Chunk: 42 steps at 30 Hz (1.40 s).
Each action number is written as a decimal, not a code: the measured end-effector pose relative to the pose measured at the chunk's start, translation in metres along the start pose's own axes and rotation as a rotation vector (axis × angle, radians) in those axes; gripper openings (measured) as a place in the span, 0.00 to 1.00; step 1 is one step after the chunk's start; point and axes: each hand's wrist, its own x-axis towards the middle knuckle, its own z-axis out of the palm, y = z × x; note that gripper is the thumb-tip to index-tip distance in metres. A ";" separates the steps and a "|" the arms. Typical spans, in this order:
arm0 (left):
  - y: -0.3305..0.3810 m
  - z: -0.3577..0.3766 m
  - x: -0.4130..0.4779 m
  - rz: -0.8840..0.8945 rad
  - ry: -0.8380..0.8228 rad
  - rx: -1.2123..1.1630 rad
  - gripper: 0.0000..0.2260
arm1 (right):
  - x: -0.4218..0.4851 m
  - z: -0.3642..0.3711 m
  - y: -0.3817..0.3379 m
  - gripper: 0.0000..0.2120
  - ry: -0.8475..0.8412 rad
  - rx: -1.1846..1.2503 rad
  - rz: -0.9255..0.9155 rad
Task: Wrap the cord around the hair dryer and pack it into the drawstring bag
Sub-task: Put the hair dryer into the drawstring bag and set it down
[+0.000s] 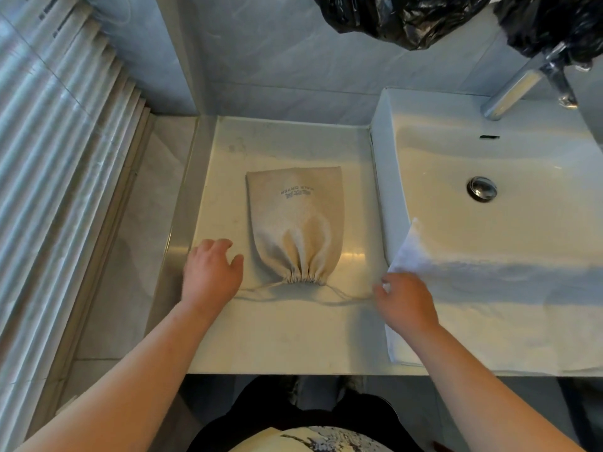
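A beige drawstring bag (295,220) lies flat on the white counter (293,334), its mouth gathered tight toward me and printed lettering near its far end. The bag bulges a little, and no hair dryer or cord shows. Thin drawstrings (342,296) run out left and right from the cinched mouth. My left hand (212,272) hovers palm down just left of the bag with fingers spread; the left string ends at its edge. My right hand (406,303) is right of the mouth, fingers curled where the right string ends.
A white basin (489,223) with a chrome drain and tap (515,89) fills the right side. A white towel (473,288) drapes over its front edge beside my right hand. Black plastic bags (408,17) hang above. Tiled wall behind; a ribbed panel on the left.
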 end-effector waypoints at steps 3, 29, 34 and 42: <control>0.029 0.004 0.022 -0.168 -0.268 -0.457 0.14 | 0.011 0.000 -0.040 0.17 0.000 0.308 -0.039; 0.089 0.024 0.044 -0.523 -0.598 -1.308 0.22 | 0.055 0.018 -0.094 0.22 -0.325 1.386 0.361; 0.092 0.013 0.031 -0.489 -0.536 -1.458 0.22 | 0.040 0.003 -0.094 0.20 -0.235 1.447 0.358; 0.129 -0.019 -0.001 -0.401 -0.361 -1.630 0.19 | 0.006 -0.028 -0.097 0.26 -0.236 1.591 0.236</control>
